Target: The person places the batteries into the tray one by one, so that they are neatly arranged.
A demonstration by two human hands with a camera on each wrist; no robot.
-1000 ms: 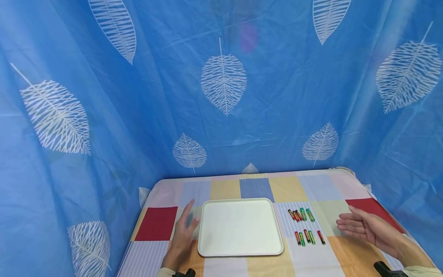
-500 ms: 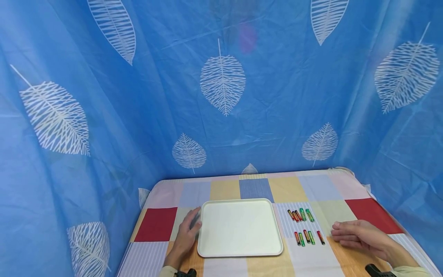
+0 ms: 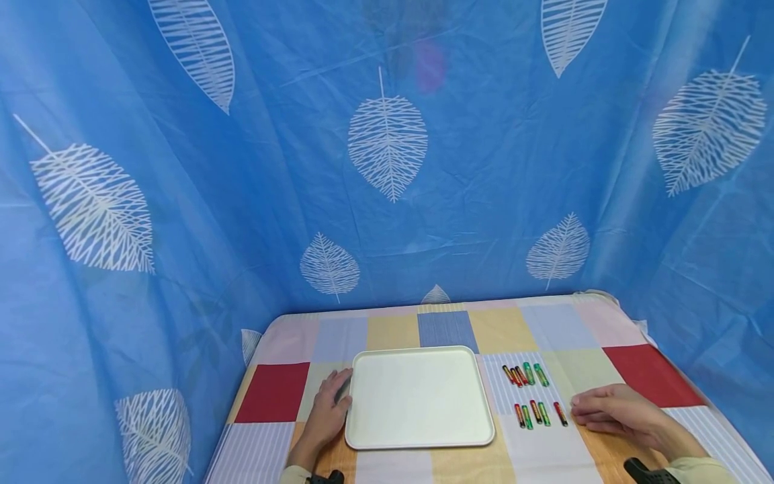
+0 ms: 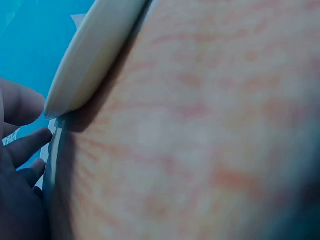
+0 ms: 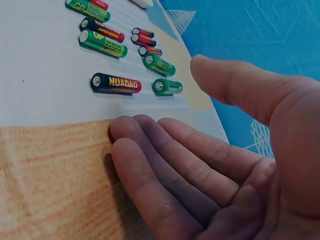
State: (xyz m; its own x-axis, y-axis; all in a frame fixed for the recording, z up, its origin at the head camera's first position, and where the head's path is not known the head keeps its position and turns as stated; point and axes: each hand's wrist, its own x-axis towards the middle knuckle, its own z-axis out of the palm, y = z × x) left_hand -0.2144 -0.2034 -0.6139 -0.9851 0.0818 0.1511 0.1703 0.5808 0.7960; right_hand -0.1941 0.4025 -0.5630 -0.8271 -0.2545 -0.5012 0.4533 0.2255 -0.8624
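Observation:
A white rectangular tray (image 3: 420,398) lies flat on the patchwork cloth. My left hand (image 3: 325,417) is at its left side, thumb and fingertips right at the rim; in the left wrist view the thumb (image 4: 22,104) overlaps the tray's edge. To the right lie batteries in two rows, red-and-black ones and green ones. Nearest to my right hand (image 3: 625,415) is a red-and-black battery (image 5: 116,83) marked HUADAO, just past the fingertips. That hand rests on its side, fingers slightly bent, thumb raised apart, holding nothing.
The far row of batteries (image 3: 529,374) lies behind the near row (image 3: 536,414). Blue curtains (image 3: 387,255) with white leaf prints stand behind and on both sides of the table. A patchwork tablecloth (image 3: 387,329) covers the table.
My left hand has come down to the tray's left rim. The right hand has moved left and lower, closer to the batteries. Tray and batteries stay in place.

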